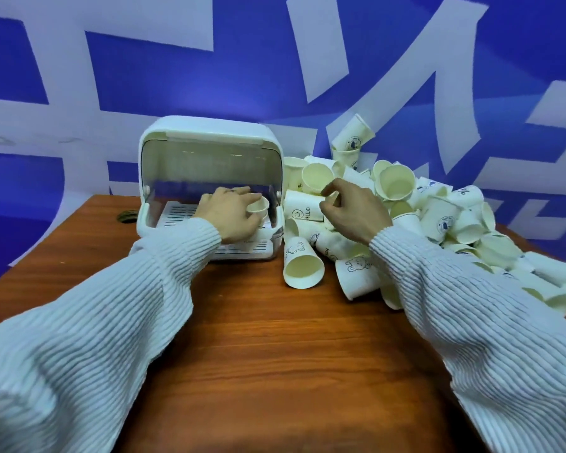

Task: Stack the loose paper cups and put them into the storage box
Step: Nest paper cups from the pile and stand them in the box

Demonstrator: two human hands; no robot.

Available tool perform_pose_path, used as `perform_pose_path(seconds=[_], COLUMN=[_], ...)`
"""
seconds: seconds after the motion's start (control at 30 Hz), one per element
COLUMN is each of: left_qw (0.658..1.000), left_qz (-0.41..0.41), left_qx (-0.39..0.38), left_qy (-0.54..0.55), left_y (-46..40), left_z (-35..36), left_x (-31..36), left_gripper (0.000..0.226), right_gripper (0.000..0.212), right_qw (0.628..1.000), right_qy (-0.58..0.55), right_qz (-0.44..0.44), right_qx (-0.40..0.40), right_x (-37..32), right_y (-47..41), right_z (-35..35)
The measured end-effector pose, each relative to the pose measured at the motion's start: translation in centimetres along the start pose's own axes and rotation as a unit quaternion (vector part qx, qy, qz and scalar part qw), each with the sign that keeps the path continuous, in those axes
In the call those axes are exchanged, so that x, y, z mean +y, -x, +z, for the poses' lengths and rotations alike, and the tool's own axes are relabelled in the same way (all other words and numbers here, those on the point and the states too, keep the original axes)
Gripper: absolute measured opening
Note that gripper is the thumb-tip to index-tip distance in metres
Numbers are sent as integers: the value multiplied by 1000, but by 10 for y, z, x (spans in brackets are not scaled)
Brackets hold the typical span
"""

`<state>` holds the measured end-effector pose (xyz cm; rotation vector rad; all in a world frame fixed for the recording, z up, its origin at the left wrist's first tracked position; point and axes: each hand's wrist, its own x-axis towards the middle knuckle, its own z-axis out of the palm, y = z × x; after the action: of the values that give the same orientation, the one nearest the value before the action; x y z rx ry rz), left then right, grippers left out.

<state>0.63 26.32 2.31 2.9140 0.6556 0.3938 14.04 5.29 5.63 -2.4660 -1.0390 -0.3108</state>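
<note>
Left hand (231, 212) grip on cup (258, 206), cup body hidden, right hand (353, 210) curled

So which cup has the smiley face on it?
The cup with the smiley face lies on its side beside the storage box, just left of the right hand. It also says HELLO.

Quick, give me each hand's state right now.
Left hand: closed on a paper cup at the storage box.
Right hand: fingers curled over the cup pile; grip unclear.

Bare table (258, 338) lies open; cup pile (406, 217) crowds storage box's (206, 132) right.
</note>
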Motion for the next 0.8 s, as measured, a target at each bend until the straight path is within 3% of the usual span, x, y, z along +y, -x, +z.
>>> perform_pose_path(seconds=[0.1, 0.17, 0.23, 0.3, 0.37, 0.47, 0.53, 0.63, 0.8], left_qw=[994, 993, 996, 983, 965, 952, 951, 962, 969], left_qz=[-18, -17, 38, 156, 248, 268, 260, 235, 199], left_qx=[-88, -87, -8, 90, 78, 21, 13, 17, 139], left_qy=[-56, -84, -81, -30, -31, -144, -169, -141, 36], left_y=[2, 3, 10, 19, 27, 31, 30, 32, 41], left_z=[6, 5, 3, 0, 0, 11, 17, 22, 5], left_x=[7, 10, 19, 36, 56, 76, 81, 83, 72], left_gripper=[74, 86, 88, 81, 72, 59, 48, 32, 26], right_gripper=[22, 21, 21, 21, 31, 67, 82, 79, 81], right_qw=[999, 997, 993, 988, 975, 941, 920, 909, 944], right_qy=[2, 13, 32, 48, 49, 129, 213, 271, 150], right_qz=[-30, -55, -78, -99, -127, -176, -208, -242, -249], right_qx=[-30, -59, -79, -109, -176, -259, -256, -206, -158], right_x=[11, 19, 29, 41, 51, 56, 58, 63, 66], right_y=[14, 21, 29, 37, 47, 65, 73, 77, 77], right_z=[-7, -13, -23, -37, -50, -50, -41, -31, -44])
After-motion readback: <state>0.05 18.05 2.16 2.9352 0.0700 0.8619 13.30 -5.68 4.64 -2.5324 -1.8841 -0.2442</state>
